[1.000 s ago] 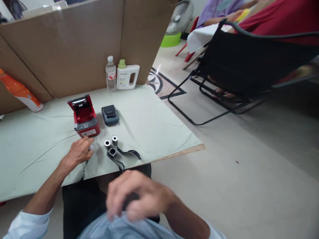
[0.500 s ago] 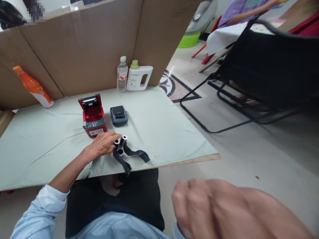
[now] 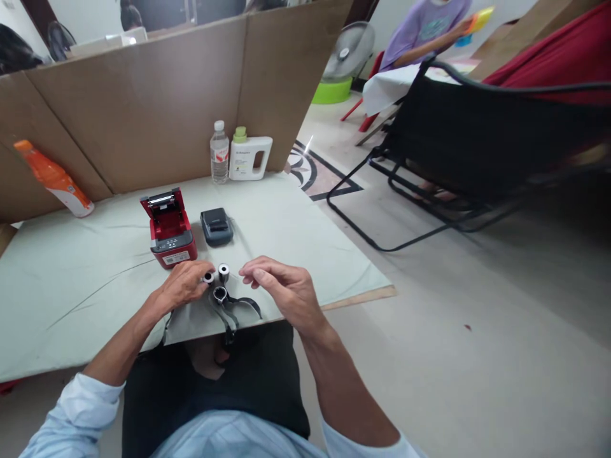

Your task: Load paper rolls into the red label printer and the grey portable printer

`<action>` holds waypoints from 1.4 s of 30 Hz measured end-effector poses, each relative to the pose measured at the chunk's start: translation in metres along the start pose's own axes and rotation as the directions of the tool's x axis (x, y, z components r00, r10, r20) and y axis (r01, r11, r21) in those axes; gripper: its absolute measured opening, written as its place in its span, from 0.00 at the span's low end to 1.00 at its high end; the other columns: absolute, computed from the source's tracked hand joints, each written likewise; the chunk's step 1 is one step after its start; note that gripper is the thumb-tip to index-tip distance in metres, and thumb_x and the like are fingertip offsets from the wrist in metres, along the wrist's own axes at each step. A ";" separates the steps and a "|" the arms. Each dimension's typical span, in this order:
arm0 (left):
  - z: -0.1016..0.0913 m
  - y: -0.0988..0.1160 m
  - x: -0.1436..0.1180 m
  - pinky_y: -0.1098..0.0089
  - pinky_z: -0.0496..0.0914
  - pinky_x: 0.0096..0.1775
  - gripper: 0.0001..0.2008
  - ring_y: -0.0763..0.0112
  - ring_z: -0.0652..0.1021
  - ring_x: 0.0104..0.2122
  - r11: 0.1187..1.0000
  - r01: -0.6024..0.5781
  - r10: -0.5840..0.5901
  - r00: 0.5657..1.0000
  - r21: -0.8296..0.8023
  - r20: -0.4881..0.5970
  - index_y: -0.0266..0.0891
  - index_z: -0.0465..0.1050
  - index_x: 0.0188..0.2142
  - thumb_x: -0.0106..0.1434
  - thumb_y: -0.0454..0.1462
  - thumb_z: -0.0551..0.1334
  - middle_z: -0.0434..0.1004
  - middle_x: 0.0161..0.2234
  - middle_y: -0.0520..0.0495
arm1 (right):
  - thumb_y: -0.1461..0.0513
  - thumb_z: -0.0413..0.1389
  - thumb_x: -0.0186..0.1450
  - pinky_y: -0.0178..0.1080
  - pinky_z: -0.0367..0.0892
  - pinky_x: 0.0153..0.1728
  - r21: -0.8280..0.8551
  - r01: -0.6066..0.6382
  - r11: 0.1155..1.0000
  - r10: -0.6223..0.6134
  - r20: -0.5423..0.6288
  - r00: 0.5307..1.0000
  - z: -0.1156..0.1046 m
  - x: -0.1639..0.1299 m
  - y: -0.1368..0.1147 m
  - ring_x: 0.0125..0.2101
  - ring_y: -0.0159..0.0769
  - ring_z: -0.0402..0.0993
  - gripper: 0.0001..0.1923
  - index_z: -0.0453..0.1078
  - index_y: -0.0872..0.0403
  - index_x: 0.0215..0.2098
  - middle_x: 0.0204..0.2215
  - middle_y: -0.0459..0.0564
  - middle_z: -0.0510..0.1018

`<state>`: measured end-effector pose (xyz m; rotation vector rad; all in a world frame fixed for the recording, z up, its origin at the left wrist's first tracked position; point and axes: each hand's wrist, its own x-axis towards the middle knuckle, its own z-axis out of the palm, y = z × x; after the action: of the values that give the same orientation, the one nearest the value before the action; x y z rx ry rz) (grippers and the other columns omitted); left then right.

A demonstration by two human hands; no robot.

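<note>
Three small rolls with pale ends stand close together near the table's front edge: a left roll [image 3: 208,278], a back roll [image 3: 223,272] and a front roll [image 3: 220,294]. Dark strips [image 3: 245,301] trail from this group towards the edge. My left hand [image 3: 184,283] has its fingers closed round the left roll. To the right of the back roll, my right hand [image 3: 289,289] holds nothing, its fingers stretched out and apart from the rolls. Behind my left hand stands a small red printer [image 3: 172,236] with its lid raised. A dark boxy device [image 3: 217,226] lies beside it.
A clear water bottle [image 3: 219,156] and a white detergent jug [image 3: 245,159] stand by the cardboard wall [image 3: 157,108]. An orange bottle [image 3: 55,178] leans on it at left. A black folding chair [image 3: 472,133] stands to the right; a person in purple sits beyond.
My right hand has come from the lower right foreground to beside the rolls, its fingers now stretched out. My left hand stays at the left roll. The view has shifted slightly.
</note>
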<state>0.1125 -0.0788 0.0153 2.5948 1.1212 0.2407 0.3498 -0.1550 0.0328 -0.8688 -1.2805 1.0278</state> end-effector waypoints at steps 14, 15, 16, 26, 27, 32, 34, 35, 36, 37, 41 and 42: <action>-0.023 -0.008 -0.010 0.65 0.72 0.43 0.17 0.62 0.80 0.39 0.999 0.044 -0.044 0.998 -0.014 0.053 0.40 0.76 0.44 0.57 0.26 0.59 0.82 0.39 0.46 | 0.58 0.55 0.70 0.38 0.71 0.37 -0.414 -0.039 0.910 0.092 0.108 0.990 -0.003 0.007 0.030 0.39 0.38 0.79 0.11 0.79 0.52 0.39 0.38 0.51 0.84; -0.021 -0.009 -0.010 0.64 0.73 0.44 0.18 0.61 0.81 0.40 0.999 0.044 -0.044 0.997 0.008 0.070 0.40 0.76 0.45 0.57 0.26 0.59 0.82 0.39 0.46 | 0.59 0.56 0.70 0.38 0.72 0.38 -0.443 -0.026 0.896 0.096 0.136 0.986 -0.003 0.006 0.032 0.40 0.39 0.79 0.09 0.78 0.52 0.40 0.39 0.51 0.83; -0.019 -0.011 -0.011 0.64 0.73 0.45 0.19 0.60 0.81 0.41 0.999 0.040 -0.042 0.996 0.027 0.081 0.40 0.76 0.46 0.57 0.26 0.58 0.82 0.41 0.45 | 0.60 0.57 0.69 0.39 0.72 0.40 -0.473 -0.007 0.881 0.099 0.169 0.981 -0.004 0.004 0.034 0.42 0.40 0.79 0.08 0.78 0.51 0.41 0.40 0.51 0.83; -0.027 0.008 -0.016 0.49 0.69 0.61 0.22 0.50 0.73 0.61 0.991 -0.086 0.079 0.994 0.099 0.075 0.41 0.75 0.53 0.58 0.30 0.64 0.77 0.57 0.40 | 0.67 0.60 0.67 0.38 0.67 0.46 -0.819 0.056 0.571 0.349 0.304 0.887 -0.012 -0.018 0.045 0.46 0.39 0.77 0.13 0.75 0.50 0.49 0.45 0.50 0.80; -0.027 0.010 -0.018 0.45 0.68 0.62 0.23 0.46 0.69 0.64 0.988 -0.069 0.054 0.993 0.138 0.109 0.41 0.74 0.54 0.57 0.32 0.67 0.74 0.60 0.38 | 0.68 0.58 0.67 0.37 0.66 0.45 -0.834 0.045 0.550 0.373 0.293 0.880 -0.013 -0.019 0.045 0.45 0.39 0.77 0.11 0.76 0.51 0.45 0.43 0.49 0.81; -0.031 0.011 -0.029 0.40 0.63 0.64 0.39 0.38 0.56 0.72 0.973 -0.002 -0.052 0.972 0.230 0.229 0.43 0.67 0.63 0.52 0.34 0.74 0.58 0.71 0.35 | 0.69 0.55 0.69 0.37 0.65 0.43 -0.864 -0.010 0.504 0.369 0.205 0.907 -0.027 -0.019 0.042 0.44 0.38 0.78 0.11 0.78 0.51 0.41 0.40 0.49 0.82; -0.033 0.008 -0.032 0.41 0.63 0.64 0.39 0.39 0.55 0.72 0.977 -0.006 -0.045 0.970 0.213 0.237 0.43 0.67 0.63 0.53 0.36 0.75 0.58 0.71 0.36 | 0.68 0.54 0.69 0.37 0.66 0.44 -0.858 -0.028 0.513 0.347 0.178 0.921 -0.034 -0.020 0.043 0.44 0.39 0.78 0.11 0.78 0.50 0.42 0.41 0.49 0.82; -0.034 0.007 -0.034 0.41 0.63 0.64 0.38 0.39 0.56 0.72 0.980 -0.011 -0.038 0.971 0.201 0.238 0.43 0.67 0.63 0.54 0.37 0.75 0.58 0.71 0.36 | 0.67 0.54 0.70 0.37 0.66 0.45 -0.853 -0.030 0.521 0.339 0.174 0.925 -0.037 -0.020 0.043 0.44 0.38 0.78 0.11 0.78 0.50 0.43 0.42 0.49 0.82; -0.035 0.006 -0.035 0.41 0.63 0.64 0.37 0.39 0.56 0.72 0.982 -0.017 -0.029 0.971 0.189 0.237 0.43 0.67 0.63 0.55 0.38 0.74 0.59 0.71 0.36 | 0.67 0.54 0.70 0.37 0.67 0.45 -0.850 -0.031 0.526 0.334 0.173 0.927 -0.039 -0.021 0.044 0.44 0.38 0.78 0.11 0.78 0.50 0.44 0.42 0.49 0.82; -0.036 0.005 -0.035 0.40 0.63 0.64 0.36 0.39 0.57 0.71 0.983 -0.025 -0.017 0.972 0.179 0.233 0.43 0.67 0.63 0.56 0.39 0.74 0.59 0.71 0.35 | 0.67 0.54 0.70 0.37 0.67 0.46 -0.851 -0.031 0.525 0.333 0.172 0.927 -0.041 -0.022 0.045 0.45 0.39 0.78 0.11 0.78 0.50 0.44 0.42 0.49 0.82; -0.039 0.002 -0.035 0.42 0.65 0.63 0.26 0.41 0.62 0.69 0.988 -0.061 0.041 0.989 0.140 0.142 0.41 0.71 0.59 0.62 0.38 0.69 0.64 0.68 0.35 | 0.66 0.54 0.70 0.39 0.68 0.46 -0.880 -0.032 0.474 0.348 0.153 0.925 -0.046 -0.027 0.050 0.46 0.41 0.77 0.10 0.77 0.50 0.43 0.42 0.51 0.81; -0.040 0.002 -0.034 0.43 0.66 0.63 0.23 0.43 0.64 0.68 0.989 -0.070 0.057 0.994 0.129 0.098 0.40 0.72 0.58 0.63 0.36 0.67 0.66 0.67 0.35 | 0.65 0.54 0.71 0.40 0.68 0.46 -0.882 -0.030 0.470 0.347 0.153 0.925 -0.046 -0.028 0.051 0.46 0.42 0.77 0.09 0.77 0.50 0.43 0.42 0.51 0.81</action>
<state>0.0798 -0.0967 0.0523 2.7296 1.0564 0.0588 0.3892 -0.1630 -0.0295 -1.7192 -2.0925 0.6272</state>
